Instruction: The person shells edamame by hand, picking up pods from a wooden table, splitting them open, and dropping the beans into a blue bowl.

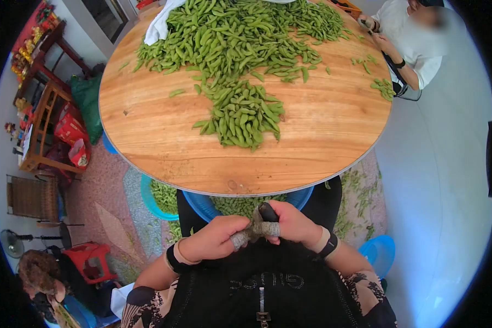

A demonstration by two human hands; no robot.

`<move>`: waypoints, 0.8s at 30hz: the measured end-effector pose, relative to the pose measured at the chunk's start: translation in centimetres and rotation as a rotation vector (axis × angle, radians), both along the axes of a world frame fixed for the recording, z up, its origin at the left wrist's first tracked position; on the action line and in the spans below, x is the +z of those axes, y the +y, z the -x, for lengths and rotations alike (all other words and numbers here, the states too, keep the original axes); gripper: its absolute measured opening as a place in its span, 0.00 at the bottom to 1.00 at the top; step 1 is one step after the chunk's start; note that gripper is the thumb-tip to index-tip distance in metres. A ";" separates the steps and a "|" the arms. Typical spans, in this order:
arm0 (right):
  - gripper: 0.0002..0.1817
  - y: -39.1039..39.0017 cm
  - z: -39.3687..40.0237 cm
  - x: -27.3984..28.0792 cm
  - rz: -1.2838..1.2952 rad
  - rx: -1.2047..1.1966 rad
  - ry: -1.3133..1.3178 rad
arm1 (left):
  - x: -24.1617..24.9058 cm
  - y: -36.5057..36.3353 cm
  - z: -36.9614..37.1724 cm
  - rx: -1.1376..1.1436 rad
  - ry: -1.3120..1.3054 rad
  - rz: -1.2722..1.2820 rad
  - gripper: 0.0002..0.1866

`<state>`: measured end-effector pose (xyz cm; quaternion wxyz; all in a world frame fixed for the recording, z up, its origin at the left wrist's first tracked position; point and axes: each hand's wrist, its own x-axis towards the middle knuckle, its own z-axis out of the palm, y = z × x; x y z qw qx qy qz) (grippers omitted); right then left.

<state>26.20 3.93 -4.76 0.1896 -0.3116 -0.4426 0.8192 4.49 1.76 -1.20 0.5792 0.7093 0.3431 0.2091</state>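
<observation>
Close to my chest, just below the table's near edge, my left hand [217, 238] and my right hand [294, 223] meet with fingers curled in. Worn grey wrapping [268, 229] covers fingers of both hands. A dark, rounded piece [268, 212] stands up at my right thumb. What my left fingers pinch is hidden between the hands; I cannot tell its kind. Beyond them on the round wooden table [164, 158] lies a small heap of green bean pods [240, 117], joined to a large pile [224, 41] farther back.
Under the table edge, a blue basin [199, 206] holds green beans, beside a turquoise basin [147, 199] with pods. Pods litter the floor. A person in white [415, 38] sits at the far right; another person [44, 279] is at lower left by a red stool [90, 261].
</observation>
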 end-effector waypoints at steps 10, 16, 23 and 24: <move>0.12 0.7 0.7 3.0 -1.172 -0.137 -0.580 | -1.7 -0.9 4.7 0.400 0.249 -0.027 0.06; 0.10 8.3 0.4 2.8 -1.324 -0.550 -0.841 | -3.5 -2.4 10.9 0.828 0.908 -0.446 0.04; 0.09 10.8 0.1 2.4 -1.382 -0.469 -1.063 | 0.1 -1.4 7.9 0.934 0.603 -0.352 0.04; 0.09 10.5 -0.2 2.5 -1.309 -0.502 -1.011 | 0.6 -0.9 6.6 0.855 0.440 -0.342 0.05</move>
